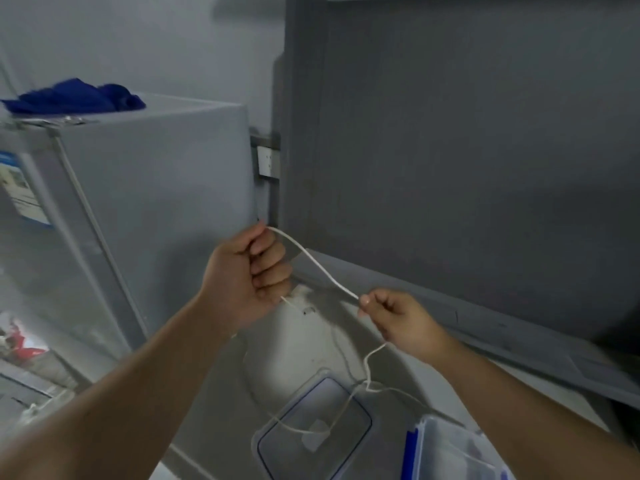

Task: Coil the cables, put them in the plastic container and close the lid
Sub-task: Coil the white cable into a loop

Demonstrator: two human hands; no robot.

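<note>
A thin white cable [313, 260] runs between both hands. My left hand [246, 278] is a fist closed around one part of it, held up near the fridge's corner. My right hand [403, 322] pinches the cable lower and to the right. From there the cable hangs down and trails over the floor. A clear lid [313, 429] with a blue seal lies flat on the floor under the loose cable. To its right stands the clear plastic container [453, 452] with a blue clip, open, partly cut off by the frame.
A grey fridge [138, 209] stands at the left with a blue cloth [79, 97] on top. A wall socket [268, 161] sits behind its corner. A dark grey wall and skirting [485, 317] run along the right. More white cables lie on the pale floor.
</note>
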